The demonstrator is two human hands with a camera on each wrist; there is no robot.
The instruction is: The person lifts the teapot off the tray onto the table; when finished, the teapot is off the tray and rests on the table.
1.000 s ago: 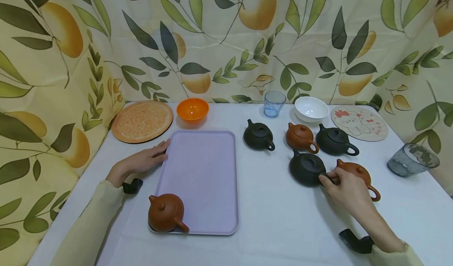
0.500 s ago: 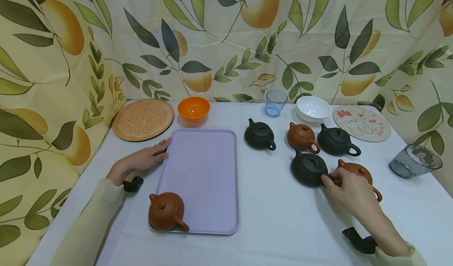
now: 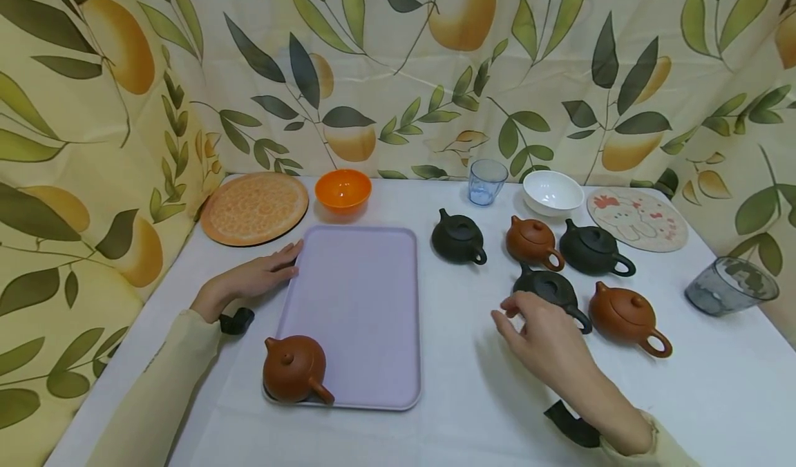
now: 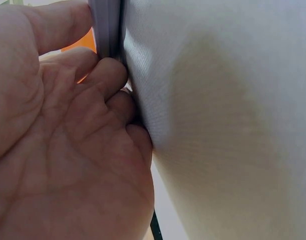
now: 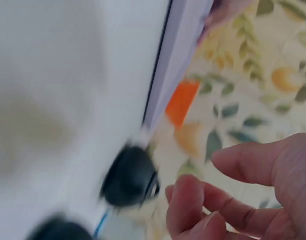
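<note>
My left hand [image 3: 261, 277] lies flat on the white table, its fingertips against the left rim of a lilac tray [image 3: 361, 301]. The left wrist view shows those fingers [image 4: 110, 75] pressed to the tray rim [image 4: 106, 25]. A brown teapot [image 3: 292, 369] stands on the tray's near left corner. My right hand [image 3: 537, 332] hovers with loosely curled fingers and holds nothing, just in front of a black teapot [image 3: 553, 287] and partly hiding it. To its right sits another brown teapot [image 3: 624, 313]. The right wrist view is blurred; its fingers [image 5: 193, 200] are empty.
Behind stand a black teapot [image 3: 457, 237], a brown teapot [image 3: 531, 239] and a black teapot [image 3: 591, 247]. At the back are an orange mat [image 3: 253, 208], an orange bowl [image 3: 343, 189], a blue glass [image 3: 486, 181], a white bowl [image 3: 551, 192] and a round coaster [image 3: 637, 218]. A grey glass [image 3: 729, 286] stands at the right.
My right hand has left the spot between the near black and brown teapots and moved left, in front of the black one. The left hand has stayed put.
</note>
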